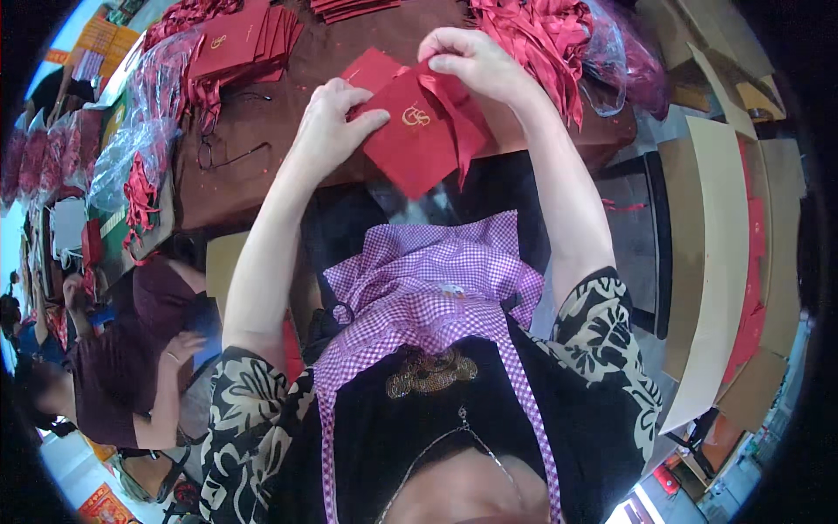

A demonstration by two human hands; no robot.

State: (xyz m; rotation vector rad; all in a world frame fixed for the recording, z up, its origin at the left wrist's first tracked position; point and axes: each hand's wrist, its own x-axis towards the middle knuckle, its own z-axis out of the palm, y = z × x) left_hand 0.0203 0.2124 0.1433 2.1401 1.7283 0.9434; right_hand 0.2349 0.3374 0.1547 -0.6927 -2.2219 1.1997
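A red envelope (pixel 417 140) with a small gold emblem is held above the brown table (pixel 262 175). My left hand (pixel 336 118) grips its left edge with fingers flat on the face. At its top right corner, my right hand (pixel 471 63) pinches a red ribbon (pixel 454 109) that hangs down over the envelope. A second red envelope (pixel 371 68) lies just behind.
Stacks of red envelopes (pixel 240 44) and plastic bags of ribbons (pixel 144 148) lie to the left; a ribbon pile in plastic (pixel 559 35) lies at the right. Glasses (pixel 223 157) rest on the table. An open cardboard box (pixel 716 262) stands at the right. Another person (pixel 131 367) sits at the lower left.
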